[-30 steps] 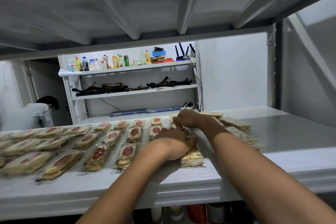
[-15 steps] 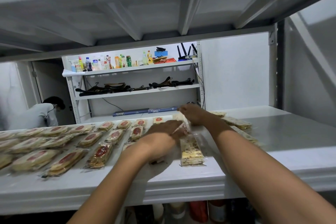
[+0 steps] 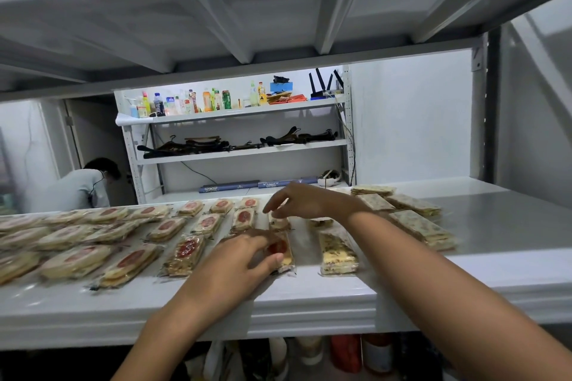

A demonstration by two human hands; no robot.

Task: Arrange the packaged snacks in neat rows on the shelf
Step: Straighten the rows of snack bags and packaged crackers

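Packet point(image 3: 284, 257) gripped by left hand point(image 3: 235, 260) — near shelf point(image 3: 309, 297) edge; right hand point(image 3: 305, 199) behind.

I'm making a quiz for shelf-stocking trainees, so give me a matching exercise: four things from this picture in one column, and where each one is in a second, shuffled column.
Column one
1. left hand
2. right hand
3. yellow packet without red label
4. bottles

Column two
A. top level of the far shelf unit
B. front row, between the two arms
C. over a small packet farther back
D. holding a red-label packet at the front

Pairs: 1-D, 2-C, 3-B, 4-A
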